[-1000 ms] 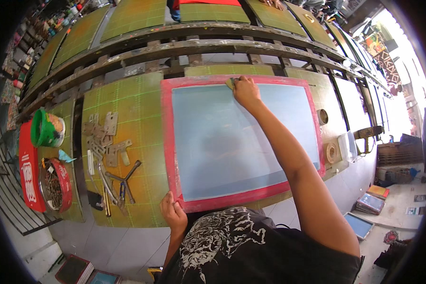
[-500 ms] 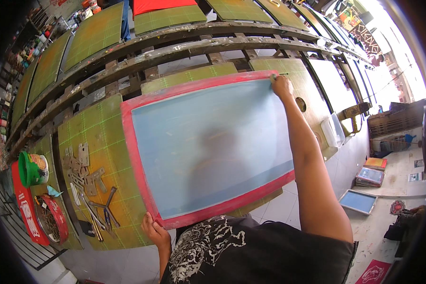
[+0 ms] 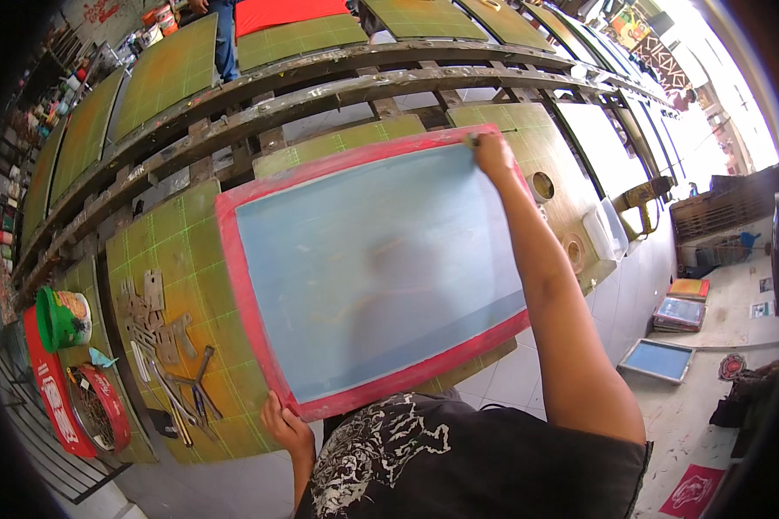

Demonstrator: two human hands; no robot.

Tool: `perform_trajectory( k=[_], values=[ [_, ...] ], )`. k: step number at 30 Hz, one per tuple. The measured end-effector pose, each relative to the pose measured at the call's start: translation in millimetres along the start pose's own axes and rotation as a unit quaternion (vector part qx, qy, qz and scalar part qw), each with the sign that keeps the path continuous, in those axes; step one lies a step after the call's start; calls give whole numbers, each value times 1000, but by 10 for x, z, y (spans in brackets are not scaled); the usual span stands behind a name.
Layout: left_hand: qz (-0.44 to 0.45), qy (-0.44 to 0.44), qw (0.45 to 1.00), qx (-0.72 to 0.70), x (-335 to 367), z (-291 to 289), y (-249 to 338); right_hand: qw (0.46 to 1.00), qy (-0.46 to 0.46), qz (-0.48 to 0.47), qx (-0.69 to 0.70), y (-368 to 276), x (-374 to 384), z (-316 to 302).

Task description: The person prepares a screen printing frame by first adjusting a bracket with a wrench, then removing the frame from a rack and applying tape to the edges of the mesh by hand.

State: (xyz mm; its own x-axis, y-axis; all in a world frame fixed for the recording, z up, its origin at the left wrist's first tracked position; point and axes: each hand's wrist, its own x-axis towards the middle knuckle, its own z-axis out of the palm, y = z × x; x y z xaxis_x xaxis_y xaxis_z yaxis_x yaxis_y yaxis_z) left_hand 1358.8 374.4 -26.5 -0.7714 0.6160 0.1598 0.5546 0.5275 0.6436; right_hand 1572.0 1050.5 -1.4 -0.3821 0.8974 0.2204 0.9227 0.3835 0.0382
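A silk-screen frame with red edges [image 3: 249,303] and pale blue mesh [image 3: 320,285] is tilted up in front of me. My left hand [image 3: 287,427] grips its near left corner, fingers closed round the edge. At the far right corner is my right hand [image 3: 492,159], closed, with a small dark greenish piece [image 3: 473,140] showing at its fingertips; I cannot make out its kind. Beneath and behind the frame lie green gridded boards [image 3: 182,259]. A shadow falls across the mesh.
Metal brackets [image 3: 154,290] and a three-armed wrench [image 3: 201,378] lie at left, near a green bucket [image 3: 56,318] and red tin [image 3: 119,413]. A clear tub [image 3: 608,229] and heat gun [image 3: 645,192] are at right. Behind run long rails [image 3: 337,91]. Someone's blue-trousered leg [image 3: 225,43] shows far left.
My right hand has slid a little left along the frame's far edge with the small piece. The frame's far side shifted slightly left. My left hand keeps its grip.
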Motion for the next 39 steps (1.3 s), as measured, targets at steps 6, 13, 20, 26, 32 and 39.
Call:
perform_trajectory(
  k=[6,13,20,26,32,39],
  values=[
    [2,17,1000,4,6,-9,-9,988,-40,-86,121,-1481,-418,18],
    [6,6,1000,13,6,-43,-3,975,-77,-95,184,-1625,-389,-149],
    [5,10,1000,1,25,-24,33,999,-19,35,33,-172,-131,-158],
    [15,12,1000,8,33,-49,41,993,-16,-108,38,-2361,-708,-86],
    [20,18,1000,-3,34,-54,9,971,-88,-199,103,-4365,-1286,-634],
    [14,22,1000,-3,43,-46,14,930,-125,-296,181,-5006,-1595,-796]
  ],
)
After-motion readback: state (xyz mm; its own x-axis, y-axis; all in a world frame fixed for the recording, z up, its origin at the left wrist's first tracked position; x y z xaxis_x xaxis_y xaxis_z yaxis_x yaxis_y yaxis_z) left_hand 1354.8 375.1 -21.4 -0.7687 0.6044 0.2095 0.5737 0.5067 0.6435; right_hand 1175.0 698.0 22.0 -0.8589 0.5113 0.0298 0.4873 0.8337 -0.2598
